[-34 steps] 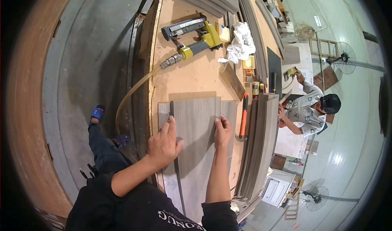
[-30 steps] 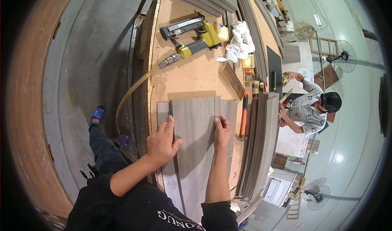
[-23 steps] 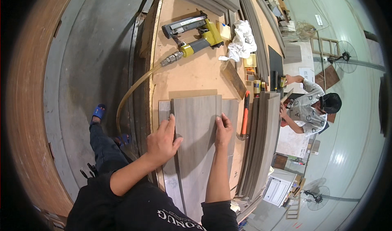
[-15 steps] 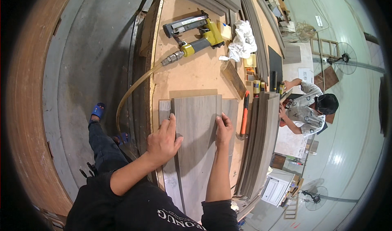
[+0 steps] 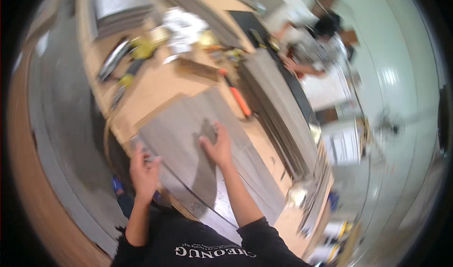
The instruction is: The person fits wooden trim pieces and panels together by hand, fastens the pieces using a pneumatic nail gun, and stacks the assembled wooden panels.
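Note:
Several grey wood-grain boards [image 5: 179, 120] lie side by side on the workbench in front of me, with dark seams between them. My left hand [image 5: 145, 175] is at their left edge, thumb and forefinger apart; blur hides whether it touches the wood. Over the middle of the boards hovers my right hand [image 5: 218, 149], open, its thumb and fingers spread and its shadow falling on the wood beside it. Nothing shows in its grasp.
A yellow and black nail gun [image 5: 130, 57] with a hose lies at the far left. White cloth [image 5: 184, 28], a wooden block [image 5: 196, 70] and an orange-handled tool [image 5: 240, 101] are beyond the boards. Stacked grey planks [image 5: 281, 111] line the right side. A co-worker [image 5: 314, 47] works farther right.
Both hands have come off the narrow board's sides and moved apart, the right one lifting and opening. My view has swung round, so the bench now appears slanted and blurred.

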A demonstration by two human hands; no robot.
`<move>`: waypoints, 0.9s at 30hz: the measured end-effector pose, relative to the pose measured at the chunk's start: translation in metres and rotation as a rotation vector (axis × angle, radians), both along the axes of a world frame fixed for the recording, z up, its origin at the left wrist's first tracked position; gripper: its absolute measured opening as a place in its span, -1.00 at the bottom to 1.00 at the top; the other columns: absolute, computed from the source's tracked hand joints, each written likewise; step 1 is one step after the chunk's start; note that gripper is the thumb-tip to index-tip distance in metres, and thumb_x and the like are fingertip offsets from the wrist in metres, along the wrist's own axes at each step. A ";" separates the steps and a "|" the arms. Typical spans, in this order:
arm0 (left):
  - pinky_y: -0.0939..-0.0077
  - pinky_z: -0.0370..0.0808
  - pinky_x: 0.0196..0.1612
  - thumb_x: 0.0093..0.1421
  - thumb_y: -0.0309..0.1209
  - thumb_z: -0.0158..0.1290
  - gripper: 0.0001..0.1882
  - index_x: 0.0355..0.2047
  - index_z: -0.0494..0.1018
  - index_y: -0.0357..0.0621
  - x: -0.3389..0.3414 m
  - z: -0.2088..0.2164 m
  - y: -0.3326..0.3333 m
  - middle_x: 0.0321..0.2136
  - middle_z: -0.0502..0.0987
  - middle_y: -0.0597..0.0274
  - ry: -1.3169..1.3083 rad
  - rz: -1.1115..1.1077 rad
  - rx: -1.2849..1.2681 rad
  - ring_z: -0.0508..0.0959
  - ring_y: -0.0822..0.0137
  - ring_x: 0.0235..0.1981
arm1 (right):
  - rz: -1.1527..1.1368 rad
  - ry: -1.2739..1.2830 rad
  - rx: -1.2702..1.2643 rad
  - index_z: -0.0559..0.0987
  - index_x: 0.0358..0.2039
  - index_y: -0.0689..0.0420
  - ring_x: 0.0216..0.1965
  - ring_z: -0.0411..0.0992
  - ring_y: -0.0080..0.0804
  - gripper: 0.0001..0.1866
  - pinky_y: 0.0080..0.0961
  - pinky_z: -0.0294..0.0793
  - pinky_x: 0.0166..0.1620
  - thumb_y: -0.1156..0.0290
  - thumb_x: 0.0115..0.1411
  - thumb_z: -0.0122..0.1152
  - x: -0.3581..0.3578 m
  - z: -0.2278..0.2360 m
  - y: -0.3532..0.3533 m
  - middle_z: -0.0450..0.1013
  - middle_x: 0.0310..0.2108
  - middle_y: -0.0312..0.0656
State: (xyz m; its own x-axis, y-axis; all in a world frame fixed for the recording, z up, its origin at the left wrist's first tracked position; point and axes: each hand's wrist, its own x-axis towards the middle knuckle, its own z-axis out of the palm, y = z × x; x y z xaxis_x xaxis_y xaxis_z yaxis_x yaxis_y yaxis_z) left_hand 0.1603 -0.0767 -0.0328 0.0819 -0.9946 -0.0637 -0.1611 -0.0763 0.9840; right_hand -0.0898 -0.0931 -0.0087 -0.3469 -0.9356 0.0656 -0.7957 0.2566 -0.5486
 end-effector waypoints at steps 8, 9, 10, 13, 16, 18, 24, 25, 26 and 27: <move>0.50 0.44 -0.22 0.13 -0.50 0.08 -0.63 -0.02 0.43 -0.29 -0.092 0.079 -0.002 -0.27 0.43 0.12 -0.048 -0.854 -0.364 0.46 0.31 -0.28 | -0.233 -0.050 0.029 0.37 0.12 -0.09 0.24 0.15 -0.19 -0.29 -0.09 0.05 0.24 0.03 -0.08 0.34 0.043 0.041 0.269 0.24 0.17 -0.21; 0.50 0.44 -0.22 0.13 -0.50 0.08 -0.63 -0.02 0.43 -0.29 -0.122 0.082 -0.002 -0.27 0.43 0.12 -0.066 -0.954 -0.399 0.46 0.31 -0.28 | -0.329 -0.076 -0.013 0.37 0.12 -0.09 0.24 0.15 -0.19 -0.29 -0.09 0.05 0.24 0.03 -0.08 0.34 0.046 0.035 0.290 0.24 0.17 -0.21; 0.44 0.43 -0.15 0.14 -0.46 0.09 -0.63 -0.03 0.44 -0.29 -0.154 0.079 -0.001 -0.23 0.45 0.10 -0.221 -1.112 -0.555 0.47 0.25 -0.23 | -0.367 0.024 -0.035 0.39 0.10 -0.10 0.25 0.14 -0.21 -0.30 -0.08 0.05 0.24 0.05 -0.09 0.35 0.047 0.025 0.308 0.25 0.15 -0.23; 0.35 0.40 -0.03 0.14 -0.39 0.10 -0.63 -0.05 0.46 -0.29 -0.237 0.052 0.016 -0.17 0.47 0.05 -0.357 -1.462 -0.731 0.48 0.15 -0.15 | -0.624 0.116 -0.136 0.47 0.00 -0.12 0.25 0.16 -0.29 -0.47 -0.13 0.08 0.24 0.17 -0.04 0.33 0.056 0.005 0.333 0.33 0.08 -0.31; 0.32 0.37 0.02 0.15 -0.35 0.11 -0.63 -0.06 0.47 -0.28 -0.295 0.029 0.030 -0.12 0.49 0.03 -0.409 -1.677 -0.650 0.48 0.12 -0.09 | -0.718 0.145 -0.311 0.52 -0.12 -0.10 0.21 0.21 -0.31 -0.64 -0.18 0.12 0.25 0.28 0.01 0.28 0.050 -0.019 0.338 0.38 0.01 -0.34; 0.41 0.38 0.00 0.17 -0.32 0.12 -0.63 -0.07 0.49 -0.29 -0.326 0.008 0.029 -0.10 0.51 0.03 -0.448 -1.752 -0.514 0.48 0.24 -0.09 | -0.684 0.159 -0.478 0.55 -0.23 -0.05 0.17 0.26 -0.33 -0.76 -0.20 0.16 0.25 0.36 0.02 0.24 0.049 -0.027 0.336 0.41 -0.06 -0.37; 0.56 0.41 -0.15 0.18 -0.30 0.14 -0.65 -0.14 0.52 -0.35 -0.367 -0.003 0.042 -0.34 0.57 0.26 -0.421 -1.864 -0.259 0.48 0.46 -0.31 | -0.727 0.203 -0.519 0.57 -0.30 0.02 0.12 0.30 -0.31 -0.83 -0.18 0.19 0.24 0.38 0.05 0.21 0.059 -0.029 0.342 0.44 -0.13 -0.33; 0.56 0.42 -0.17 0.18 -0.31 0.15 -0.65 -0.15 0.52 -0.35 -0.369 -0.006 0.040 -0.37 0.57 0.29 -0.390 -1.850 -0.229 0.48 0.46 -0.33 | -0.711 0.214 -0.528 0.57 -0.32 0.02 0.12 0.31 -0.30 -0.85 -0.18 0.20 0.23 0.39 0.05 0.20 0.060 -0.030 0.341 0.44 -0.14 -0.32; 0.56 0.42 -0.17 0.18 -0.31 0.15 -0.65 -0.15 0.52 -0.35 -0.372 -0.008 0.037 -0.37 0.57 0.29 -0.402 -1.866 -0.241 0.48 0.46 -0.33 | -0.729 0.258 -0.571 0.57 -0.37 0.04 0.07 0.35 -0.30 -0.88 -0.20 0.22 0.21 0.40 0.03 0.20 0.060 -0.030 0.340 0.47 -0.21 -0.32; 0.58 0.41 -0.18 0.18 -0.30 0.15 -0.66 -0.16 0.53 -0.34 -0.373 -0.009 0.036 -0.38 0.56 0.31 -0.406 -1.856 -0.162 0.48 0.48 -0.34 | -0.745 0.258 -0.581 0.57 -0.37 0.04 0.07 0.35 -0.30 -0.88 -0.20 0.22 0.21 0.40 0.03 0.20 0.061 -0.031 0.339 0.47 -0.21 -0.32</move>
State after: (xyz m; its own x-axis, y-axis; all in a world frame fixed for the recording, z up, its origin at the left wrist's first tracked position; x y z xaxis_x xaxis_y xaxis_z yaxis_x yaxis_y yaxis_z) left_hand -0.2124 -0.0407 -0.0413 -0.9583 0.1717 -0.2284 -0.1104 0.5148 0.8502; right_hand -0.0291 0.2462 -0.0394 -0.7465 -0.2809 0.6032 -0.6524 0.4870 -0.5806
